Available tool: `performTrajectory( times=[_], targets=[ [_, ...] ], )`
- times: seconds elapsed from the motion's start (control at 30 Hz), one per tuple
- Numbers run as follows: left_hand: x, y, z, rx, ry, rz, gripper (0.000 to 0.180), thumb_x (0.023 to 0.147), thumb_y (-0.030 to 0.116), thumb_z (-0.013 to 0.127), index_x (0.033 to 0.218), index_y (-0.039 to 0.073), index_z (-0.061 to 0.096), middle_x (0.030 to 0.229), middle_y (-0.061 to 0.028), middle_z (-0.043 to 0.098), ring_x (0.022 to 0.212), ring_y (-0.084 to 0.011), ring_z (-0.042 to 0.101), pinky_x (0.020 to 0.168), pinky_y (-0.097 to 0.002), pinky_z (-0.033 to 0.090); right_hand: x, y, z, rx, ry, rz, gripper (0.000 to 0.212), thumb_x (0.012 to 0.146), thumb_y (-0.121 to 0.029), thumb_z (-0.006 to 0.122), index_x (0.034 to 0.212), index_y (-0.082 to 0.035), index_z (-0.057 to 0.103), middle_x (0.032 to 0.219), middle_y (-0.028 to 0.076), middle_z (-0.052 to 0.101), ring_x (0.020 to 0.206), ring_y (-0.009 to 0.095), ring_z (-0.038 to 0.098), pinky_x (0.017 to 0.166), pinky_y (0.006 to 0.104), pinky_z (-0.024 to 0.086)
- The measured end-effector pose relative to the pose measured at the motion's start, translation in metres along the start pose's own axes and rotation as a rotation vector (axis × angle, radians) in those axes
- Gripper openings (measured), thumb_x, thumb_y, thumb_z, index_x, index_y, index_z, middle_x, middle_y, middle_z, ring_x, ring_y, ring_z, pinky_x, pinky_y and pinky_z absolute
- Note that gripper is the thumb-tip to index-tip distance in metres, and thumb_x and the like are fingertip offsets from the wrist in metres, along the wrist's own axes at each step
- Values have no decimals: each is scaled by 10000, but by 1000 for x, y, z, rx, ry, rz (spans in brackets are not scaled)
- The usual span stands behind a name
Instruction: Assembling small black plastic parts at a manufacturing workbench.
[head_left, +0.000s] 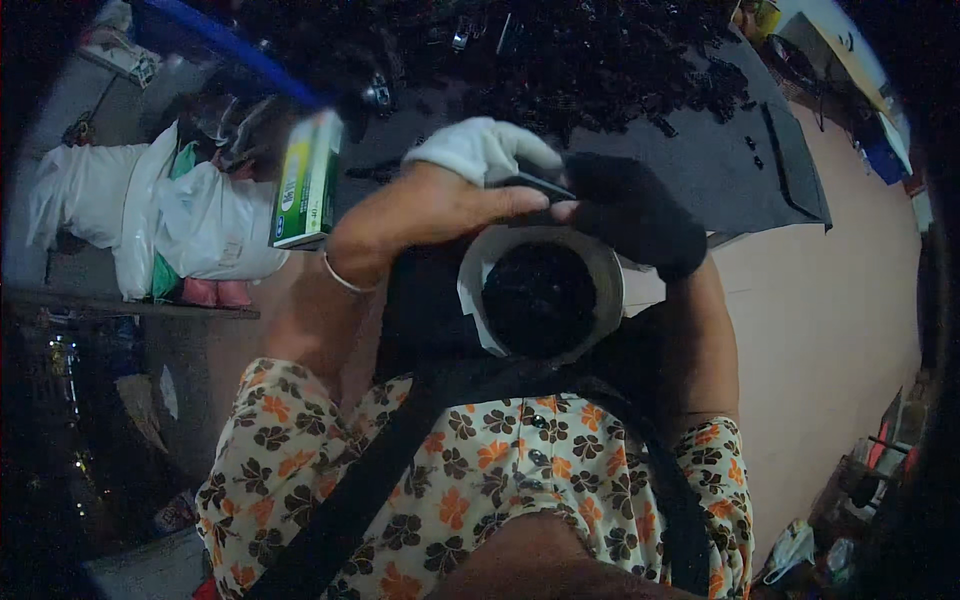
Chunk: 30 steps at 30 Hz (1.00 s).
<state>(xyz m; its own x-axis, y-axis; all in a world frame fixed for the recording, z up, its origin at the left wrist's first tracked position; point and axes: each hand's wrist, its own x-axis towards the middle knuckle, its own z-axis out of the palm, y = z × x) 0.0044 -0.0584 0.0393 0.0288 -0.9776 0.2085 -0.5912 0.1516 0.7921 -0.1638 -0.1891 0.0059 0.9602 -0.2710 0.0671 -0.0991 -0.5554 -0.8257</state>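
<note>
Close together above a round white-rimmed container (pixel 610 275), my two hands meet at a small, dark, flat piece (pixel 545 187). My left hand (pixel 475 170) wears a white glove that leaves the thumb bare, and it pinches the piece from the left. A black glove covers my right hand (pixel 635 210), with a bare fingertip showing; its fingers close on the piece's right end. What kind of piece it is, I cannot make out. Dark contents (pixel 540 300) lie inside the container, too dim to tell apart. The container stands close against my front.
Many small black parts (pixel 610 65) lie heaped on the dark-topped table (pixel 720 185) ahead. To the left are a green and white box (pixel 308 180), white plastic bags (pixel 215 225) and a blue bar (pixel 235 45). Pale floor (pixel 820 300) shows at right.
</note>
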Motion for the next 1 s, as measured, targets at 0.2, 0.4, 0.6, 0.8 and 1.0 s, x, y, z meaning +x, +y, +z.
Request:
performTrajectory(
  times=[0.2,0.4,0.6,0.8,1.0],
  targets=[
    [82,-32,-17,630,208,360,338,751,155,632,1086,118,594,848,-160,616,771,-337,599,681,-383,497,-7,31,-40,-575,724,-75,264,763,-146,615,1005,-42,601,1011,172,592,945,292,570,792,357,450],
    [138,-67,1,1144,9,-44,276,743,100,561,1009,137,628,947,-155,621,859,-338,598,754,-406,492,-1,11,-35,-955,467,237,294,745,-137,590,1032,-77,609,1010,154,599,946,332,554,784,422,444],
    [112,-69,-23,737,309,142,291,730,144,578,1016,123,627,892,-151,632,808,-323,605,748,-358,490,9,43,-34,-613,720,-17,229,732,-222,608,908,-78,637,851,153,629,809,327,606,699,411,485],
    [53,-47,-25,162,319,105,302,715,73,635,1015,41,620,863,-112,648,786,-211,624,720,-297,491,18,31,-11,-407,772,-341,253,759,-149,665,976,-32,608,838,132,637,768,217,627,647,313,478],
    [27,-27,-6,184,368,168,228,739,29,643,966,12,638,990,-98,625,898,-141,578,791,-255,454,20,6,3,-461,742,-527,179,726,-7,645,895,-37,593,841,104,601,739,246,594,661,307,472]
  ],
)
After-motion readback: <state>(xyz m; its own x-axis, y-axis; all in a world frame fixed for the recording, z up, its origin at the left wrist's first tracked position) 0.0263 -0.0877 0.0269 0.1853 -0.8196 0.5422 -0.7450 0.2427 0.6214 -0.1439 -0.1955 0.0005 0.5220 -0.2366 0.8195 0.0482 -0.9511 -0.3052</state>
